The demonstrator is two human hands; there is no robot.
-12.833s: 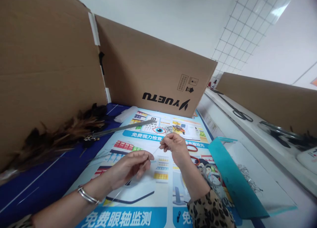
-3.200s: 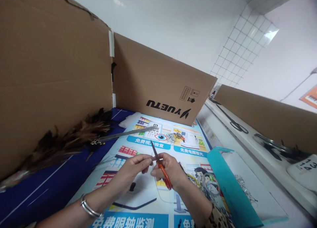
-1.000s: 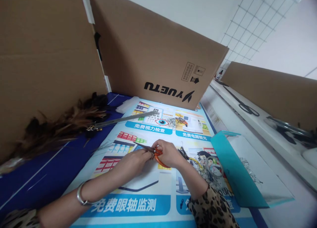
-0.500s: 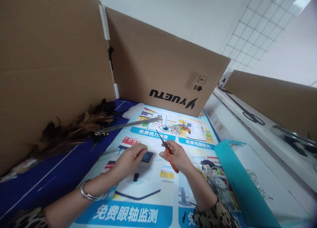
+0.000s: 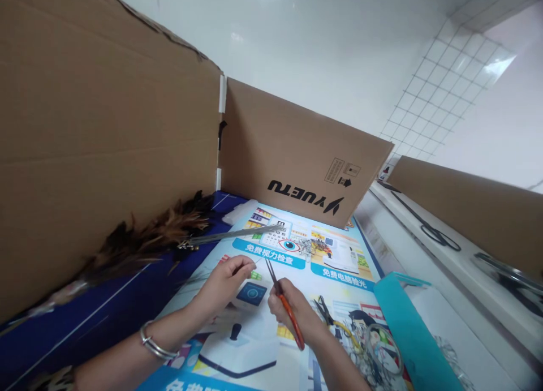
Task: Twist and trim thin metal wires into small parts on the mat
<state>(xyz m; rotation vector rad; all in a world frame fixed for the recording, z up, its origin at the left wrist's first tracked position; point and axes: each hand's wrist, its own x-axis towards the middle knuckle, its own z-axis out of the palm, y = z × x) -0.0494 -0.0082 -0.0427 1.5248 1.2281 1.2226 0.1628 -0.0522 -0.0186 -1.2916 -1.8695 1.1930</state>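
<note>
Orange-handled scissors (image 5: 290, 313) sit gripped in my right hand (image 5: 306, 317), fingers hiding part of the handles; near the blade tips, my left hand (image 5: 229, 280) pinches a fine strand (image 5: 257, 261) too faint to trace.

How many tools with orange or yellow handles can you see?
2: the orange-handled scissors in the right hand, and the yellow-handled pliers on the poster, by the tangled pile. The pile could hide more.

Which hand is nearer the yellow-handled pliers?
Right: the right hand, holding the orange-handled scissors, is just left of the pliers; the left hand is farther left, past the scissors.
</note>
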